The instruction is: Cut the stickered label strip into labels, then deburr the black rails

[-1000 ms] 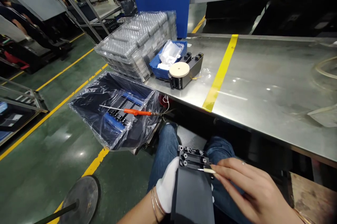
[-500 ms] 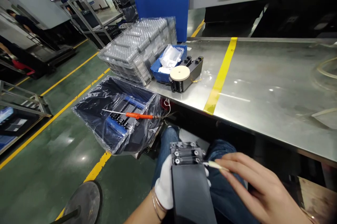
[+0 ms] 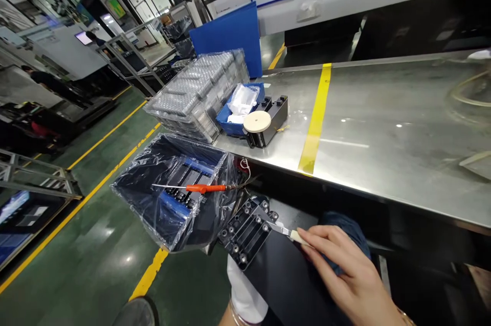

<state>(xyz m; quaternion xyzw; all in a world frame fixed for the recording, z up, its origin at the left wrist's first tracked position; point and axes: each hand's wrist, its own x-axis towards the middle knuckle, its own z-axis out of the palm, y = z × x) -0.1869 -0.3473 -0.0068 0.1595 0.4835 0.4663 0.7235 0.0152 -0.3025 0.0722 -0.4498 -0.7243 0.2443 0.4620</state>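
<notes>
My left hand (image 3: 245, 293), in a white glove, grips a long black box-shaped part (image 3: 284, 270) from below; its fingers are mostly hidden beneath it. The part's ribbed end, with several round screw bosses, faces up and away from me. Between the bare fingertips of my right hand (image 3: 345, 270) is a small knife (image 3: 283, 229) with a cream handle and a flat metal blade. The blade lies over the ribbed end near its right edge; whether it touches is hard to tell.
A plastic-lined bin (image 3: 153, 167) holds black parts, with an orange air gun (image 3: 205, 188) across it. On the steel bench (image 3: 364, 126) stand a blue box (image 3: 233, 127), more black parts (image 3: 278, 116) under a cream disc (image 3: 257, 121), and stacked clear trays (image 3: 187, 86). People stand far left.
The black part has turned, its ribbed end swinging leftward and tilting toward the bin. My right hand has shifted left with the knife, whose blade now shows over the part. The camera view has shifted.
</notes>
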